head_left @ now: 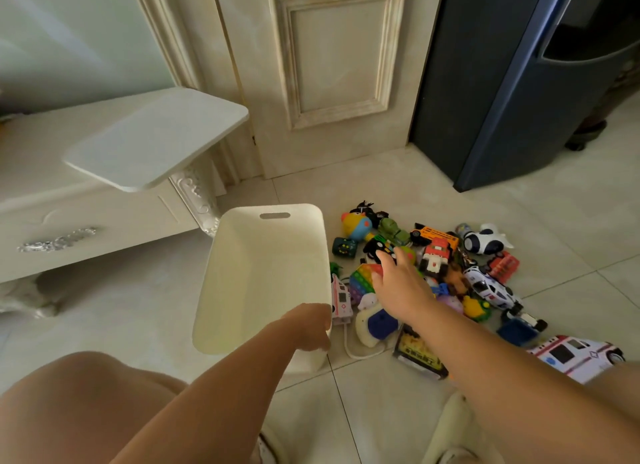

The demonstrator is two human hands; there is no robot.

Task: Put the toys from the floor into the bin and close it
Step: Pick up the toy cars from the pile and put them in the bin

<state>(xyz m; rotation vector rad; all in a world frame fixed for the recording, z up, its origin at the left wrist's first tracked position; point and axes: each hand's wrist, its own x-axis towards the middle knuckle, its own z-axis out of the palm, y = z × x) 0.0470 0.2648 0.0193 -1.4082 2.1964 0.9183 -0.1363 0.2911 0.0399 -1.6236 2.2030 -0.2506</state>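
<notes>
Steadying empty bin [263,273], reaching for toys [436,256] piled on the floor beside it.
Left hand [308,325] grips near rim to stop sliding; right hand [398,280] touches black toy [377,246], grip unclear; lid [156,138] parked aside.

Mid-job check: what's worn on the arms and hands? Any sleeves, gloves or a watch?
Nothing visible. The left forearm and right forearm are bare to the frame edge, with no sleeves or cuffs. The left hand and right hand show no gloves, watch, band or ring.
</notes>
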